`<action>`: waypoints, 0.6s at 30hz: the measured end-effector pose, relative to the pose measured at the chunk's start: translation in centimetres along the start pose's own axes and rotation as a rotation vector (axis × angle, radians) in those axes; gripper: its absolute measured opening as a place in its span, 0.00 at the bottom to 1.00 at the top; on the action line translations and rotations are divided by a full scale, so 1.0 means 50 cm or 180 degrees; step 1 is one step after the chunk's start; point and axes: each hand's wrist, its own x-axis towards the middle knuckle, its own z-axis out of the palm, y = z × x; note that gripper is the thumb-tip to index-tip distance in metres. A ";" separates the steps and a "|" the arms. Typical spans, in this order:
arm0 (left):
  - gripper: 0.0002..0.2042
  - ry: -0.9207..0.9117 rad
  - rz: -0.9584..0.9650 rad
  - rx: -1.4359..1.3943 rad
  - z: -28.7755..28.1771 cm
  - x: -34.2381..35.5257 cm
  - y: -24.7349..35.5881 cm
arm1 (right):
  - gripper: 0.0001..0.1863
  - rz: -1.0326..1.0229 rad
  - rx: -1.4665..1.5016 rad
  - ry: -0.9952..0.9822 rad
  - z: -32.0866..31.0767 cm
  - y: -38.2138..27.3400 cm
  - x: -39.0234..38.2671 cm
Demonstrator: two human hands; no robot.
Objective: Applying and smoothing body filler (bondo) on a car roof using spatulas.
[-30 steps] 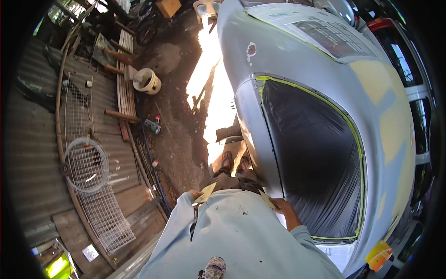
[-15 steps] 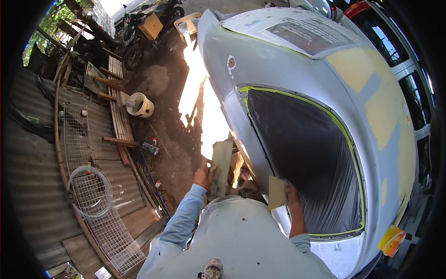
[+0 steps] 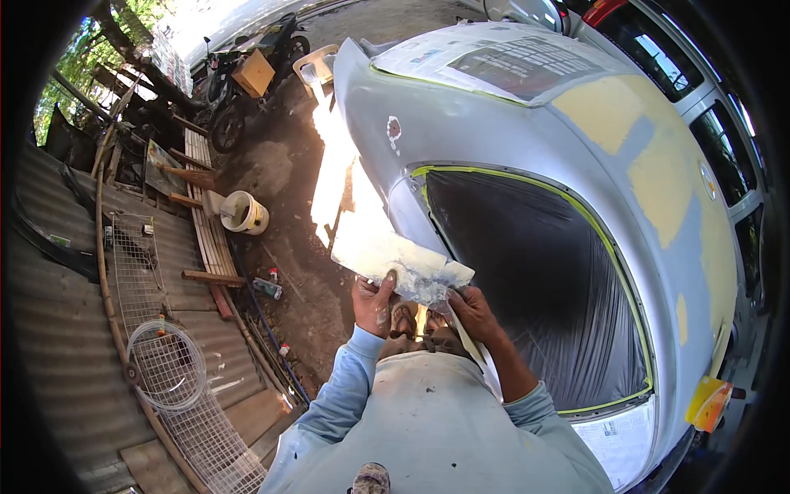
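Note:
A pale flat board (image 3: 395, 260), smeared with whitish and grey paste, spans the space in front of my body. My left hand (image 3: 374, 306) grips its near edge, thumb on top. At the board's right end is my right hand (image 3: 476, 316), closed on a thin pale spreader (image 3: 466, 337), seen nearly edge-on. Whether the right fingers also touch the board, I cannot tell. Just right of both hands stands a grey-primed car body (image 3: 485, 107) with yellowish filler patches (image 3: 601, 111). Dark plastic sheeting (image 3: 510, 239) covers its window opening, edged with yellow-green tape.
On the left lie corrugated metal sheets (image 3: 49, 280), wire mesh (image 3: 197, 436) and a coil of clear tubing (image 3: 166, 364). A white bucket (image 3: 245, 213) stands on the dirt ground. Farther off are a motorcycle (image 3: 239, 99) and a plastic chair (image 3: 315, 70). Another vehicle (image 3: 658, 58) is behind the car.
The board has turned from upright to nearly crosswise, its face now showing. My right hand has moved left from beside the car to the board's end, and the spreader has tilted edge-on.

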 end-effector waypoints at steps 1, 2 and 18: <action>0.12 0.0043 -0.0124 0.0087 0.002 0.002 0.009 | 0.18 0.0192 -0.0331 -0.0132 -0.005 -0.007 0.000; 0.07 0.0272 0.0107 0.0368 -0.007 0.012 0.029 | 0.18 0.0217 -0.0516 -0.0137 -0.021 -0.022 -0.011; 0.21 -0.2874 0.3029 0.3622 0.129 0.013 0.076 | 0.21 0.0334 -0.0938 -0.0539 -0.076 -0.178 -0.155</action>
